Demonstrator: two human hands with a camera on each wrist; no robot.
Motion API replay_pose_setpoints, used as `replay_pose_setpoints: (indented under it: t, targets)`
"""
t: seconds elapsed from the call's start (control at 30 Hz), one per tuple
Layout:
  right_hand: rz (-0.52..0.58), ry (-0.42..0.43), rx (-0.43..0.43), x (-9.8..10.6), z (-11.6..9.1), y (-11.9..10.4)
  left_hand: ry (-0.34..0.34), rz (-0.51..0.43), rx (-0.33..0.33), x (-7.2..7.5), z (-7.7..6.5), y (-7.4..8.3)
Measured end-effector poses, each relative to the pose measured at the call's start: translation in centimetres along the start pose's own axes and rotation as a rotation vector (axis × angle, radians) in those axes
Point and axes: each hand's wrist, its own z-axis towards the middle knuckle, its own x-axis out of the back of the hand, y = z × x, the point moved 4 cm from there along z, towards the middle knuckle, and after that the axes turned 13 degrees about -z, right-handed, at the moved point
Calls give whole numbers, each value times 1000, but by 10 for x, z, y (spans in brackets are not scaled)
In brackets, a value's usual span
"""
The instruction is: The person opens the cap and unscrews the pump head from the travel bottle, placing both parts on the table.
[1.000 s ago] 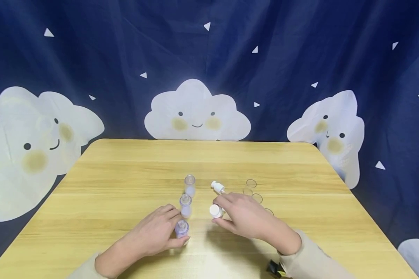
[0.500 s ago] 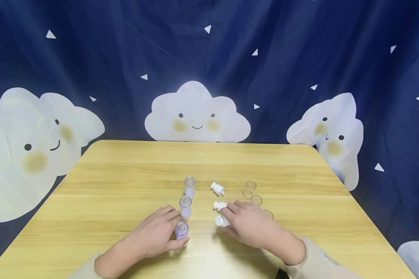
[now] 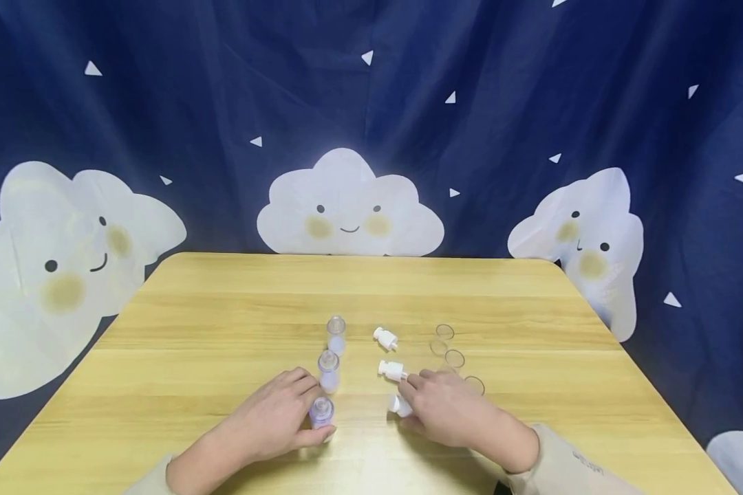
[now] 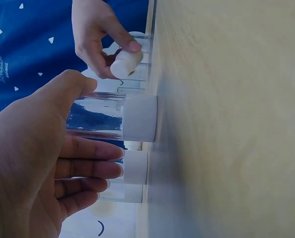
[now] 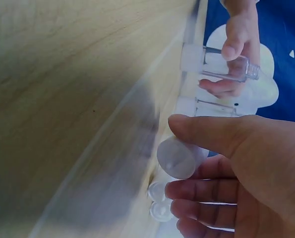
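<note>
My left hand [image 3: 281, 416] holds the nearest small clear bottle [image 3: 322, 412] with thumb and fingers around its sides. The bottle stands upright on its white base [image 4: 140, 118], its threaded neck bare. My right hand [image 3: 448, 407] pinches a white pump top [image 3: 400, 405] between thumb and fingers, low over the table; its far end is hidden by the hand. In the right wrist view the round white end of the pump top [image 5: 177, 157] faces the camera. Two similar clear bottles, a middle one [image 3: 329, 371] and a far one [image 3: 336, 335], stand in a row beyond the held one.
Two more white pump tops lie on their sides, a near one [image 3: 392, 370] and a far one [image 3: 385, 338]. Several thin clear rings [image 3: 455, 358] lie right of them, partly behind my right hand. The wooden table [image 3: 223, 302] ends at a dark blue curtain [image 3: 371, 103].
My right hand has moved right and nearer with the pump top, now lower and tilted. The near lying pump top has come into view. My left hand stays at its bottle.
</note>
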Motion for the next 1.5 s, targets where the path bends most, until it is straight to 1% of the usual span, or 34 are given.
replay_pose_setpoints:
  t: [0.17,0.43,0.67,0.93,1.2,1.37,1.5]
  targets:
    - [40,-38,-1,-4,-1,-2,16,-22,-14,1,0,1]
    - [61,-62,-5,-8,-1,-5,15,-45,1,1,-1,1]
    - [44,-8,-5,-10,-4,-7,16,-43,-10,3,-1,1]
    - [41,57,-14,-9,-5,-7,7,-48,-6,6,-2,-1]
    - [18,94,-4,-10,-4,-8,17,-49,-11,7,-3,-3]
    - [20,103,0,-9,-3,-8,3,-59,3,9,-5,-4]
    - [20,118,3,-8,-3,-7,-1,-64,-1,11,-5,-6]
